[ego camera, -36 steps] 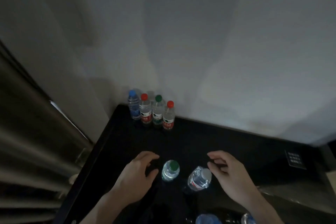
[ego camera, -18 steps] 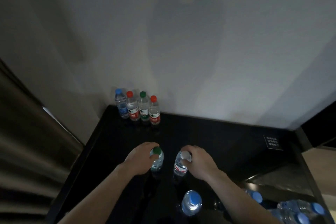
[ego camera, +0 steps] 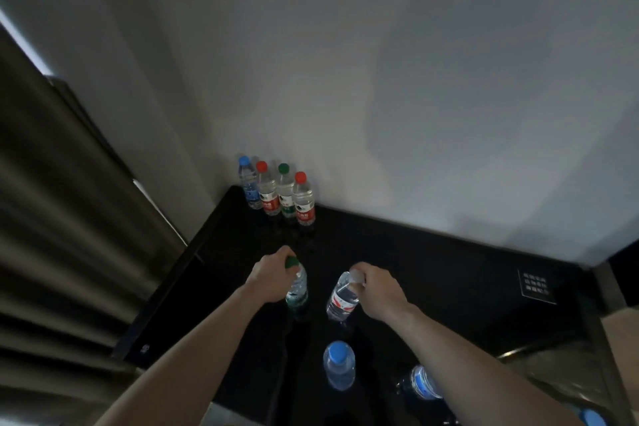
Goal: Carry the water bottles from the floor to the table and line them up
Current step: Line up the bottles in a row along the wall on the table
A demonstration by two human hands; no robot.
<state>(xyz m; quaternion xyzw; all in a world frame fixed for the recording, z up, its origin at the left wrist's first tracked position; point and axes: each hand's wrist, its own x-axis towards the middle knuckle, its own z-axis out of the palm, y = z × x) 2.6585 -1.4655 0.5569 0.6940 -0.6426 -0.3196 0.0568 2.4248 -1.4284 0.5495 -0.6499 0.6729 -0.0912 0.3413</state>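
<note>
Compared with half a second ago, both arms reach farther onto the black table (ego camera: 432, 263), and the two gripped bottles sit nearer the row at the wall. That row of four bottles (ego camera: 276, 192) stands upright in the table's 11 o'clock corner, touching side by side. The left hand (ego camera: 271, 278), knuckles up, has fingers clamped around the neck of the green-capped bottle (ego camera: 296, 285), upright. The right hand (ego camera: 378, 289) grips the white-capped bottle (ego camera: 342, 297) at its cap, bottle tilted. A blue-capped bottle (ego camera: 339, 365) stands at 6 o'clock; another blue-capped one (ego camera: 420, 382) lies beside the right forearm.
</note>
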